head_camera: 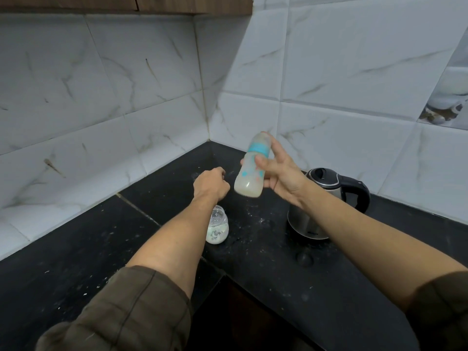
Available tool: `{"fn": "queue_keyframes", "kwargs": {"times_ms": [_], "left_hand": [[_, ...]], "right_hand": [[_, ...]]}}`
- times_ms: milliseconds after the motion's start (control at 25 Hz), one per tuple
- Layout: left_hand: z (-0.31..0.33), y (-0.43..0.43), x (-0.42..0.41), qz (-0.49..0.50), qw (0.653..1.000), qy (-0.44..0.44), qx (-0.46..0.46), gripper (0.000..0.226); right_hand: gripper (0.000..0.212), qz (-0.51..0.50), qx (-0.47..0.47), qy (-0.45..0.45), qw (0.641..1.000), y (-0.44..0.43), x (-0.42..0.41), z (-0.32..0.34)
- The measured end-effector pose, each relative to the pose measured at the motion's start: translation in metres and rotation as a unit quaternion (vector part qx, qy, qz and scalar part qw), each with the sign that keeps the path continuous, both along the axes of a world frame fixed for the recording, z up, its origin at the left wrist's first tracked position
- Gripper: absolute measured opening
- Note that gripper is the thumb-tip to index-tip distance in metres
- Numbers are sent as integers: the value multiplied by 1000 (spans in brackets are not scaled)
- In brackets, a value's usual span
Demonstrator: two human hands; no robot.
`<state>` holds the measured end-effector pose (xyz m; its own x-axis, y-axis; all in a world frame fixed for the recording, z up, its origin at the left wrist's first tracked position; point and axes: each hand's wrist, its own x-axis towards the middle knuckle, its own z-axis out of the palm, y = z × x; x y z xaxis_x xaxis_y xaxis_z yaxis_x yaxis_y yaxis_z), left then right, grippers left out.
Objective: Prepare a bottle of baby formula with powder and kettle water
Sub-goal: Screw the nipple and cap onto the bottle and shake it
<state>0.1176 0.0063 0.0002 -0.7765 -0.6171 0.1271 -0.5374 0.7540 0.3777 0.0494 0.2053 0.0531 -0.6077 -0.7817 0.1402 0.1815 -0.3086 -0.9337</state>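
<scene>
My right hand (277, 173) holds a baby bottle (249, 178) in the air above the black counter, thumb across its front and the index finger stretched up along its side. The bottle is capped, has a blue collar, is blurred by motion and holds milky liquid. My left hand (210, 184) hovers just left of the bottle with its fingers curled and nothing in it. A small glass jar (217, 228) with white powder stands on the counter under my left forearm. The steel kettle (321, 203) with a black handle and lid stands at the right, partly hidden by my right forearm.
The black counter (266, 262) forms an L in a corner of white marble-pattern tiled walls (126, 97); powder specks are scattered over it. A wooden cabinet (126, 3) hangs overhead. A dark gap (228, 312) opens below the counter's inner edge.
</scene>
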Motion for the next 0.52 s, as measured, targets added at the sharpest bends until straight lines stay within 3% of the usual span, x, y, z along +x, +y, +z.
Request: {"fn": "queue_keyframes", "kwargs": {"times_ms": [80,240,400,440,520], "left_hand": [[2,0,0,-3,1000,-3,-5,42],[4,-1,2,-3,1000,-3,-10,46],[3,0,1,-4,1000,-8,-13,35],[4,1,1,-5,1000,-8,-13,34],[5,0,1,-8,1000,-3,-10,39]], "right_hand": [[75,34,6,34,999,3,2,-1],[76,-63,-69,-44,995,-1,-2,6],[79,100,45,82,991,6,8,6],[77,112,48,91,988,6,9,6],[68,48,-12,23,999,3,10,11]]}}
